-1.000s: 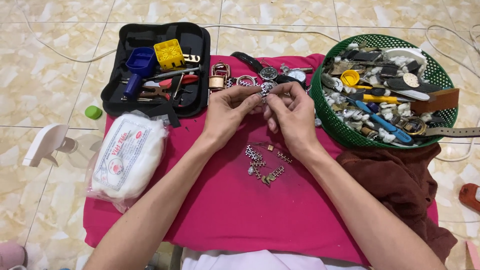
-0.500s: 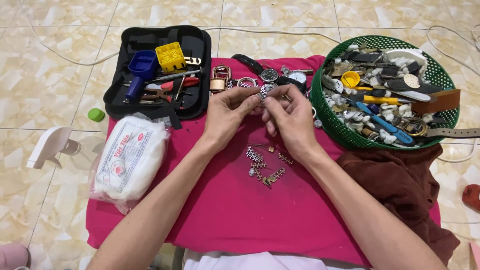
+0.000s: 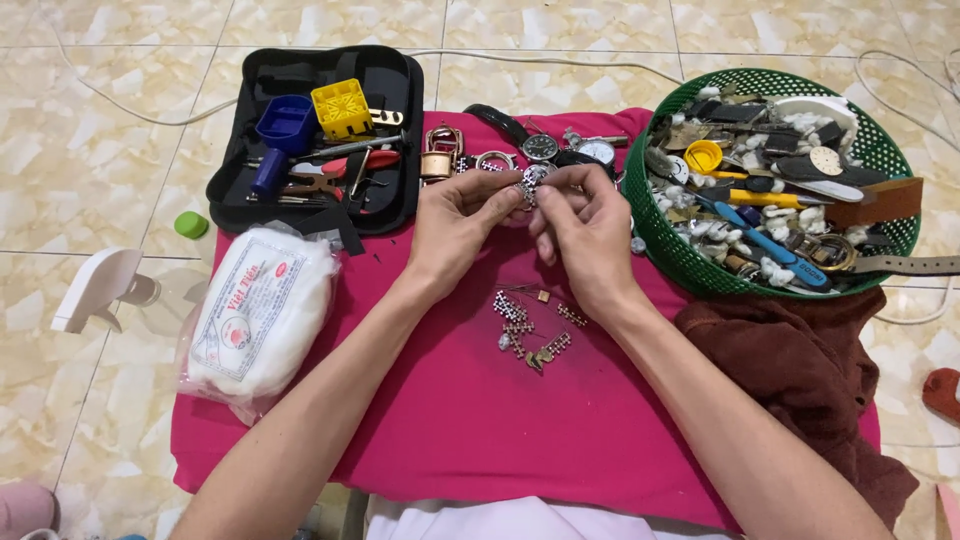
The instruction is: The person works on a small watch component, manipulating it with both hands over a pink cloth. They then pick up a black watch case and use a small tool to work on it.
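Pink cloth (image 3: 450, 420) covers the surface in the middle of the frame. At the left lies a white bag of cotton (image 3: 262, 310), and above it, at the upper left, an open black tool case (image 3: 318, 140) with a blue tool and a yellow block inside. Next comes the left hand (image 3: 455, 225), its fingers pinched shut on a small silver watch piece (image 3: 527, 188) near the top middle. The right hand (image 3: 585, 225) pinches the same piece from the other side, so both hands meet on it. Compared with a moment ago, the hands have hardly moved; the piece stays held up just above the cloth. Below them lie loose metal band links (image 3: 530, 325). At the upper right sits a green basket (image 3: 690, 265) full of watch bits, and below it a brown cloth (image 3: 800, 360).
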